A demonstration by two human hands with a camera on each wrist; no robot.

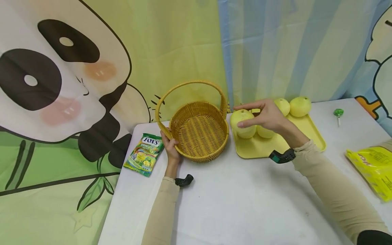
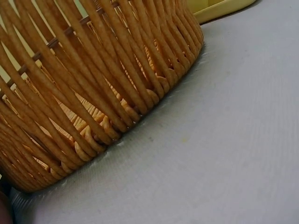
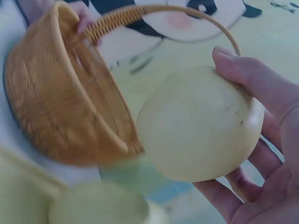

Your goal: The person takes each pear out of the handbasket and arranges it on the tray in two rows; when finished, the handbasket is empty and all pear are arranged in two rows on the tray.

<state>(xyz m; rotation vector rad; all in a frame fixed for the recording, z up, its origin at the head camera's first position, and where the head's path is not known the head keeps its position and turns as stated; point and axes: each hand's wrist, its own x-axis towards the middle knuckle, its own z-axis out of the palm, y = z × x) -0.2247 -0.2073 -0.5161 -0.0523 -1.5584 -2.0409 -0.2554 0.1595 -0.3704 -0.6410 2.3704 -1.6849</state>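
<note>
My right hand (image 1: pixel 264 117) holds a pale yellow-green pear (image 1: pixel 243 127) between thumb and fingers, above the left end of a yellow tray (image 1: pixel 251 151). In the right wrist view the pear (image 3: pixel 201 126) shows smooth skin with a few dark specks. Several more pears (image 1: pixel 300 107) sit on the tray, partly hidden behind the hand. My left hand (image 1: pixel 172 148) grips the left side of a woven basket (image 1: pixel 200 157) at the foot of its arched handle, thumb over the rim. Nothing lies inside the basket, which stands on the table just left of the tray.
A green Fox's candy bag (image 1: pixel 144 154) lies left of the basket. On the right are a green lollipop (image 1: pixel 338 115) and a yellow packet (image 1: pixel 373 166). A printed cartoon curtain (image 1: pixel 183 41) hangs behind the white table (image 1: pixel 232 204).
</note>
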